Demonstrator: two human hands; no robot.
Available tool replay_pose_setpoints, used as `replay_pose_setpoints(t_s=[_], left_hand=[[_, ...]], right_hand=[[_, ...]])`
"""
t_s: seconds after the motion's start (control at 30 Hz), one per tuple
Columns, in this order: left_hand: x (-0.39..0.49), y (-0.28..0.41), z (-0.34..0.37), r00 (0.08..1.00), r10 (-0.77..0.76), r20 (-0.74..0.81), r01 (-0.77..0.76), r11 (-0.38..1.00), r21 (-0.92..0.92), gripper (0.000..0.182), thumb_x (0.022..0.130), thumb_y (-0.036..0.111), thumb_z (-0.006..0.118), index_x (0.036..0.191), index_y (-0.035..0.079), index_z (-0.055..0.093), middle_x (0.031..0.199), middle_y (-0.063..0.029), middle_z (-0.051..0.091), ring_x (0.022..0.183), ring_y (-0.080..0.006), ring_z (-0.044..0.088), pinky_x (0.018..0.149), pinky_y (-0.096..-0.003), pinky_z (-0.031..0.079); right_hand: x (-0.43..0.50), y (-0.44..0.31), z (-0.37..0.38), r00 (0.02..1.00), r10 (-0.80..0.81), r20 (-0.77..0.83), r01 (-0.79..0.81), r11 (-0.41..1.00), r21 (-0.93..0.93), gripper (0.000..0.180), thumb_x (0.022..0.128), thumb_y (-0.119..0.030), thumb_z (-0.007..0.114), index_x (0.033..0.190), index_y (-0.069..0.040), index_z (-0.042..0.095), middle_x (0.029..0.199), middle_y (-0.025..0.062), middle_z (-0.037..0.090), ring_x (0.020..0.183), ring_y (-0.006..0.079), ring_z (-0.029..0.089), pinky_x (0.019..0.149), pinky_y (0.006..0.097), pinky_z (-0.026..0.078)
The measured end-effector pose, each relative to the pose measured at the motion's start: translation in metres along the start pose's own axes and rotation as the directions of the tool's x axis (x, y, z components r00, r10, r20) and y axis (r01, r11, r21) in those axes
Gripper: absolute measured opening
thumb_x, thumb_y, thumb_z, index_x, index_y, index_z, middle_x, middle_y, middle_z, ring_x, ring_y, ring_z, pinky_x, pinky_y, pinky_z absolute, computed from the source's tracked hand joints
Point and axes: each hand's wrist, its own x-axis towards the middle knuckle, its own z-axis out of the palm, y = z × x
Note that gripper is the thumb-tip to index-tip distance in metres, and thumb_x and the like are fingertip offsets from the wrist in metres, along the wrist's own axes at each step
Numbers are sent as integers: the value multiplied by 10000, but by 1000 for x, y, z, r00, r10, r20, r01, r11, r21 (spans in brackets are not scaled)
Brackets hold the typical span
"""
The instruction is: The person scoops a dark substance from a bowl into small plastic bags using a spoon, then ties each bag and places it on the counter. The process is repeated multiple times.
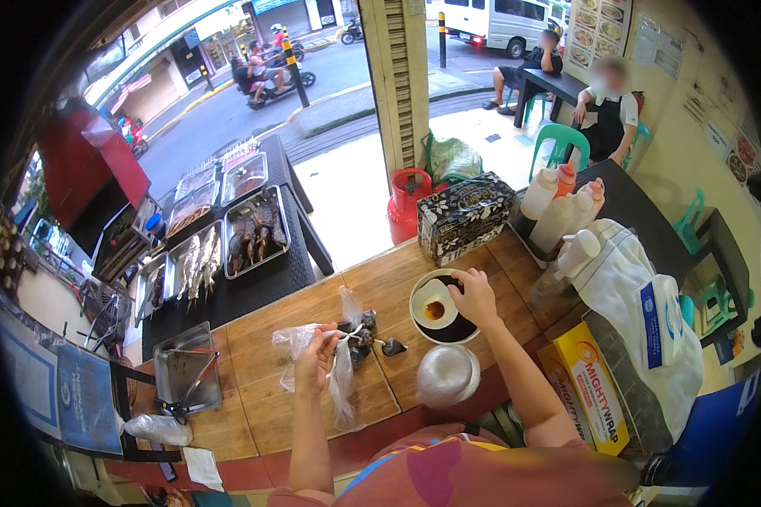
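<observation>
My left hand (316,360) holds a thin clear plastic bag (292,337) over the wooden counter. Just beyond its fingers lie several small knotted plastic bags of dark liquid (361,342); one more bag of dark liquid (394,346) lies apart to their right. My right hand (475,295) grips the rim of a small white cup (432,296), tilted inside a round tub of dark sauce (449,329). A little dark sauce with reddish bits shows in the cup. Close to the tub, on my side, stands a plastic-wrapped white stack (445,377).
Beyond the tub is a patterned box (466,218), with squeeze bottles (555,215) to its right. Tongs (193,383) rest in a metal tray (165,355) at left. Trays of grilled food (257,231) cover a black table. Yellow wrap boxes (583,386) stand right. Two people sit beyond.
</observation>
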Motion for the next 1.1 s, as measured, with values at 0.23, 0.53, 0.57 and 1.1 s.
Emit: replay_pose_setpoints(t_s=[0.23, 0.53, 0.57, 1.1], left_hand=[[1, -31, -63, 968, -88, -237, 64, 992, -110, 211, 1003, 167, 546, 1156, 27, 587, 1124, -123, 659, 944, -198, 670, 800, -261, 570], [-22, -12, -83, 512, 440, -737, -181, 895, 408, 487, 822, -2, 588, 1284, 55, 448, 1202, -81, 506, 889, -173, 503, 803, -325, 451], [-27, -4, -76, 428, 545, -721, -210, 836, 507, 504, 815, -14, 581, 1294, 47, 438, 1242, -85, 474, 936, -179, 482, 842, -337, 435], [-42, 1, 49, 568, 807, -163, -513, 502, 696, 451, 859, -52, 562, 1287, 34, 450, 1285, -79, 429, 1101, -182, 430, 897, -333, 411]], right_hand=[[22, 1, 25, 990, -30, 141, 58, 979, -195, 267, 780, -211, 733, 1012, -82, 706, 1115, 132, 608, 1110, 345, 530, 890, 470, 467], [22, 12, 18, 994, -104, -13, 103, 992, -71, 68, 749, -132, 697, 794, -81, 698, 891, 79, 652, 950, 297, 594, 815, 433, 471], [20, 13, 14, 993, -110, -33, 108, 992, -72, 55, 747, -120, 698, 785, -81, 694, 873, 72, 653, 927, 288, 596, 796, 427, 468], [-16, 21, -13, 964, -46, -263, 64, 996, 62, 44, 716, -61, 702, 707, -19, 695, 697, 117, 646, 688, 307, 633, 635, 386, 503]])
